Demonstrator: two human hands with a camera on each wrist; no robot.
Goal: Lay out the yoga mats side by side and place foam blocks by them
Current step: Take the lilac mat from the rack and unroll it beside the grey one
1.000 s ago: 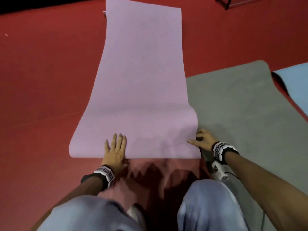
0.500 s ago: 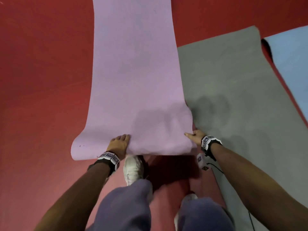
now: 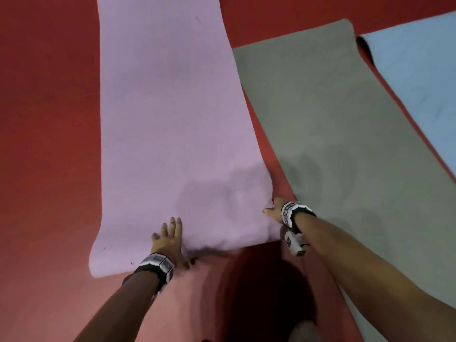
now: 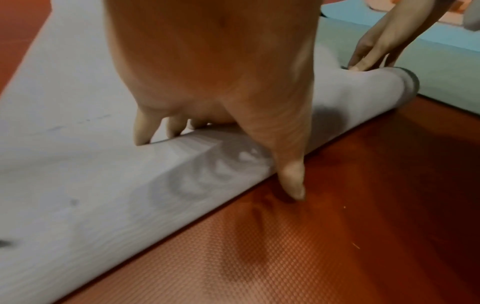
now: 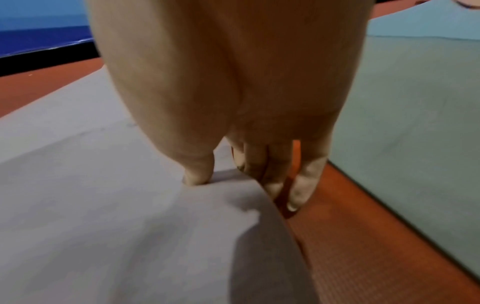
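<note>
Spread lengthwise over a red floor (image 3: 49, 119), a pink yoga mat (image 3: 167, 114), near end lifted into a curl; beside it to the right, across a narrow strip of red, a grey mat (image 3: 345, 144) lying flat; further right, a light blue mat (image 3: 424, 70), far corner curled.

At the pink mat's near edge, left of centre, the left hand (image 3: 167, 240): fingers (image 4: 141, 131) stretched forward and pressed down on the mat's top surface, thumb (image 4: 291, 176) reaching down past the rolled edge to the floor; gripping the curled edge between thumb and fingers, loosely rather than in a fist.

At the near right corner, the right hand (image 3: 275, 209): thumb (image 5: 198, 170) pressed onto the top of the mat, fingers (image 5: 303, 185) tucked under the raised side edge, tips toward the floor; pinching the corner between thumb and fingers.

Banded on both wrists, black-and-white marker cuffs (image 3: 158, 264).

No foam blocks in view.
</note>
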